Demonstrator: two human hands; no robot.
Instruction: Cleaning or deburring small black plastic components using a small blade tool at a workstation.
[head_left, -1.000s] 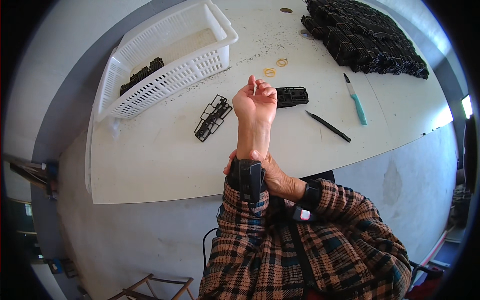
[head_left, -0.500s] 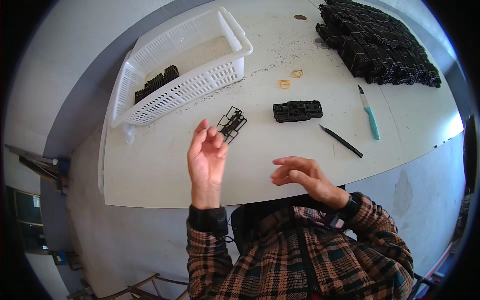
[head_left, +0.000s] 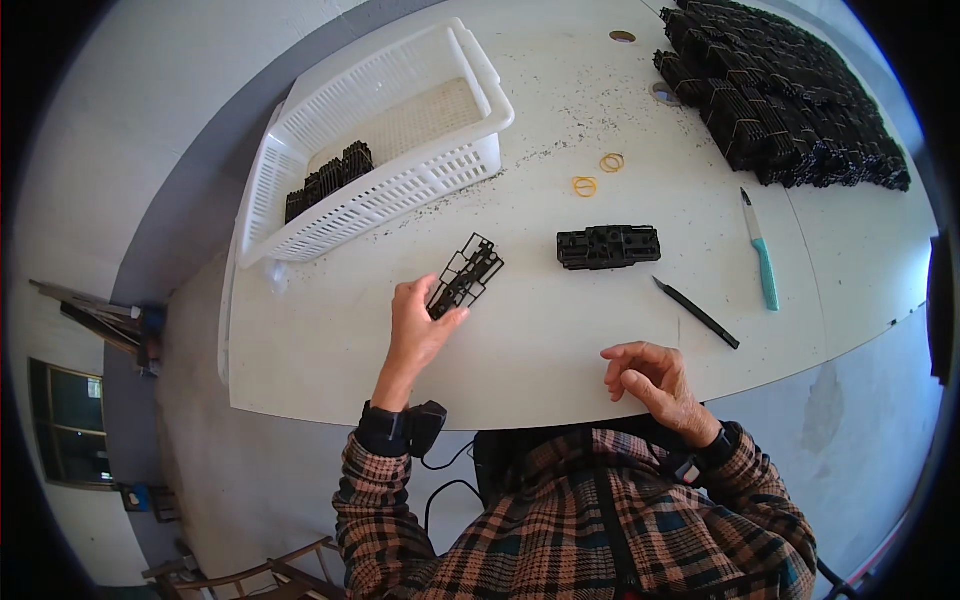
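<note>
My left hand (head_left: 418, 325) reaches to the near end of a flat black plastic frame part (head_left: 467, 277) on the white table. Its thumb and fingers sit on either side of that end, gripping it, and cover a little of it. My right hand (head_left: 650, 380) hovers by the table's front edge, fingers loosely curled and thumb apart, with nothing in it. Beyond it lies a block of stacked black plastic parts (head_left: 608, 247). A black pen-like tool (head_left: 697, 313) rests between that block and my right hand, slanting toward me.
A white plastic basket (head_left: 400, 190) at the far left holds some black parts (head_left: 330, 180). Two yellow rubber bands (head_left: 584, 187) lie mid-table. Rightward is a knife (head_left: 763, 260) with a turquoise handle. Bundled black parts (head_left: 790, 100) are piled at the far right. Dark specks are scattered about the table.
My left hand has come down onto the black frame part and taken its near end. The right hand has drawn slightly right and toward me. The whole view has shifted a little.
</note>
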